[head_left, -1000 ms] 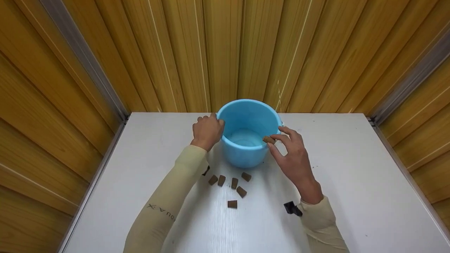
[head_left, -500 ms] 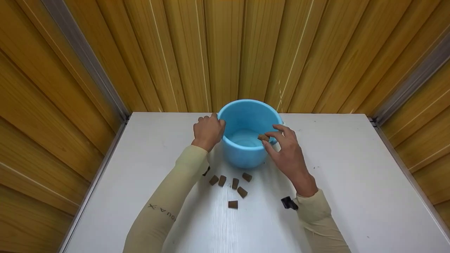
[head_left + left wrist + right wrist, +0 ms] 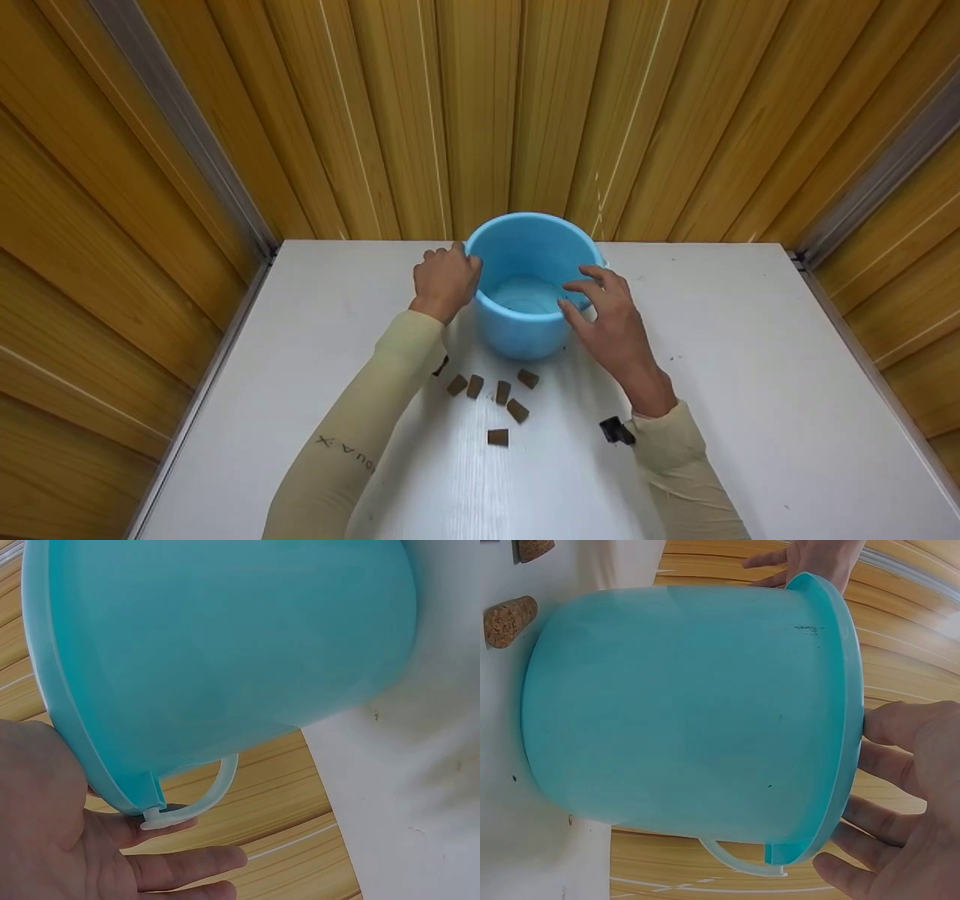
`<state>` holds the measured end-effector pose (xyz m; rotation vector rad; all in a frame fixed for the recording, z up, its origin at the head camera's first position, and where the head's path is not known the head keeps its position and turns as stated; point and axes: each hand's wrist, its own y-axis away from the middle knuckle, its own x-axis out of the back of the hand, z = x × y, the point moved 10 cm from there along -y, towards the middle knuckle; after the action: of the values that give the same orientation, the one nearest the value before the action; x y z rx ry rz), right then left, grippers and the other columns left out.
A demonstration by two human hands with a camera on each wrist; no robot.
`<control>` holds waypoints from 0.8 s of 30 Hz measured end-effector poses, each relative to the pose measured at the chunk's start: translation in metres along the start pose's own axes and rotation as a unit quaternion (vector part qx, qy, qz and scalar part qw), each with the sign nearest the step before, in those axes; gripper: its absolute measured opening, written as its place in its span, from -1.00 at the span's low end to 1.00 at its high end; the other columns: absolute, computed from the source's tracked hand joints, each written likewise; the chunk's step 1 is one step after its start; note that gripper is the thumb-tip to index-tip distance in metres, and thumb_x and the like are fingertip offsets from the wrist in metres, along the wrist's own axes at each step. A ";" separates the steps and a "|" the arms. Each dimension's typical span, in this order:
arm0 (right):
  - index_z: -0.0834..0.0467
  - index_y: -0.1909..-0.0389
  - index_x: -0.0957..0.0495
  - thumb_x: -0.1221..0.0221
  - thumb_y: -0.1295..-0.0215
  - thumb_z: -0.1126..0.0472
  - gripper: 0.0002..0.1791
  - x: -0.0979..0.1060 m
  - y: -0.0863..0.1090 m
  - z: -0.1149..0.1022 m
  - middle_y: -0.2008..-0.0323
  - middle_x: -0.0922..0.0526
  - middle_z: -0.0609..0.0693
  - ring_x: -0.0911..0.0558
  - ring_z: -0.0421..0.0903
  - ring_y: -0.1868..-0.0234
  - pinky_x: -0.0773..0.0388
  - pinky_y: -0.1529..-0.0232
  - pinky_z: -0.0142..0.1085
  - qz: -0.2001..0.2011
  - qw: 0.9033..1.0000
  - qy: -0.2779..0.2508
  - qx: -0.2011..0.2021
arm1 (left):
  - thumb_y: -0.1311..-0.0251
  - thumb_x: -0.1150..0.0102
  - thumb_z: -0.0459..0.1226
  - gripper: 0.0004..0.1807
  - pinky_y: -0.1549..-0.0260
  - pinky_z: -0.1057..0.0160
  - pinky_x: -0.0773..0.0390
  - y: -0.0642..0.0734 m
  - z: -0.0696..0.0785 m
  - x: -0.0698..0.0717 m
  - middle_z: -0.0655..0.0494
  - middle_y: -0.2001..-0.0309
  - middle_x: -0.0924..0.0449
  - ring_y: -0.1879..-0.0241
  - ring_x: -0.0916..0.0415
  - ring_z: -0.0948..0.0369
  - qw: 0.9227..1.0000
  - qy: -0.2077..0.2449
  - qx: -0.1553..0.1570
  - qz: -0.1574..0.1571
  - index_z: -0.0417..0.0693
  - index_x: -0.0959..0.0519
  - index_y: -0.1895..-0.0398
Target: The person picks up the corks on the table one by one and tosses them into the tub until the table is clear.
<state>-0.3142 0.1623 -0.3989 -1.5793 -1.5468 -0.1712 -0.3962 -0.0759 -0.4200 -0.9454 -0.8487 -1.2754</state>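
Observation:
A light blue plastic bucket (image 3: pixel 523 330) stands upright on the white table. My left hand (image 3: pixel 445 279) holds its left rim; in the left wrist view the fingers extend outside the rim beside the pale handle (image 3: pixel 199 811), and the thumb is hidden. Over the right rim is my right hand (image 3: pixel 616 326), thumb and fingers parted with nothing between them. Its fingertips overlap the rim in the right wrist view. Several brown tapered corks lie in front of the bucket, among them one cork (image 3: pixel 498 437) closest to me and another cork (image 3: pixel 510 621) near the bucket's base.
Wood-patterned panels (image 3: pixel 480 112) rise right behind the bucket and along both sides. The white table (image 3: pixel 337 300) extends left and right of the bucket. A black wrist mount (image 3: pixel 616 431) sits at the right sleeve.
My right hand moved left over the bucket's rim with a cork, then let it go; that cork is out of sight now. My left hand stays at the rim, and the corks on the table lie unmoved.

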 end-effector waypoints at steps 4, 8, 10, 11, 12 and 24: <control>0.28 -0.09 -0.71 -0.43 -0.36 0.26 -0.67 0.000 0.000 0.001 -0.35 -0.51 0.27 -0.37 0.26 -0.45 -0.44 -0.31 0.29 -0.002 1.000 0.000 -0.002 | -0.59 0.12 -0.11 -0.53 0.08 -0.12 -0.67 0.000 0.001 0.001 -0.18 0.15 -0.71 0.11 -0.60 -0.07 1.000 0.001 -0.002 0.002 -0.27 -0.66 -0.13; 0.29 -0.09 -0.71 -0.43 -0.37 0.26 -0.67 -0.001 0.000 0.002 -0.35 -0.50 0.27 -0.37 0.26 -0.46 -0.44 -0.31 0.29 -0.004 1.000 0.001 -0.005 | -0.60 0.12 -0.10 -0.53 0.06 -0.12 -0.66 0.000 0.000 0.000 -0.17 0.13 -0.71 0.10 -0.59 -0.06 1.000 0.000 0.002 -0.002 -0.26 -0.65 -0.15; 0.29 -0.10 -0.71 -0.43 -0.37 0.26 -0.66 -0.001 0.000 0.001 -0.35 -0.50 0.27 -0.37 0.26 -0.46 -0.44 -0.31 0.29 -0.004 1.000 0.002 -0.005 | -0.60 0.12 -0.09 -0.52 0.05 -0.11 -0.66 0.000 -0.001 0.000 -0.17 0.11 -0.71 0.09 -0.59 -0.06 1.000 -0.001 0.004 -0.005 -0.26 -0.64 -0.18; 0.29 -0.10 -0.71 -0.43 -0.37 0.26 -0.66 -0.001 0.000 0.001 -0.35 -0.50 0.27 -0.37 0.26 -0.45 -0.44 -0.31 0.29 -0.003 1.000 0.003 -0.004 | -0.60 0.12 -0.08 -0.51 0.04 -0.11 -0.66 0.000 -0.001 -0.001 -0.17 0.09 -0.71 0.08 -0.59 -0.06 1.000 -0.002 0.005 -0.007 -0.25 -0.64 -0.20; 0.29 -0.10 -0.70 -0.43 -0.37 0.26 -0.66 -0.001 0.000 0.000 -0.34 -0.51 0.27 -0.38 0.26 -0.45 -0.45 -0.31 0.29 -0.002 1.000 0.006 -0.001 | -0.60 0.12 -0.08 -0.51 0.04 -0.11 -0.67 0.000 -0.001 0.000 -0.17 0.09 -0.71 0.08 -0.59 -0.06 1.000 -0.003 0.004 -0.006 -0.26 -0.64 -0.20; 0.43 -0.27 -0.51 -0.38 -0.40 0.22 -0.46 0.007 -0.012 0.022 -0.28 -0.51 0.36 -0.45 0.29 -0.34 -0.53 -0.27 0.21 0.031 0.996 0.051 -0.060 | -0.60 0.14 -0.09 -0.52 0.02 -0.13 -0.65 -0.001 -0.002 -0.001 -0.18 0.09 -0.70 0.07 -0.59 -0.07 1.000 0.008 0.007 -0.014 -0.25 -0.63 -0.18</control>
<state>-0.3332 0.1801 -0.4013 -1.6832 -1.4301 -0.3094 -0.3973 -0.0771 -0.4209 -0.9136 -0.8600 -1.2979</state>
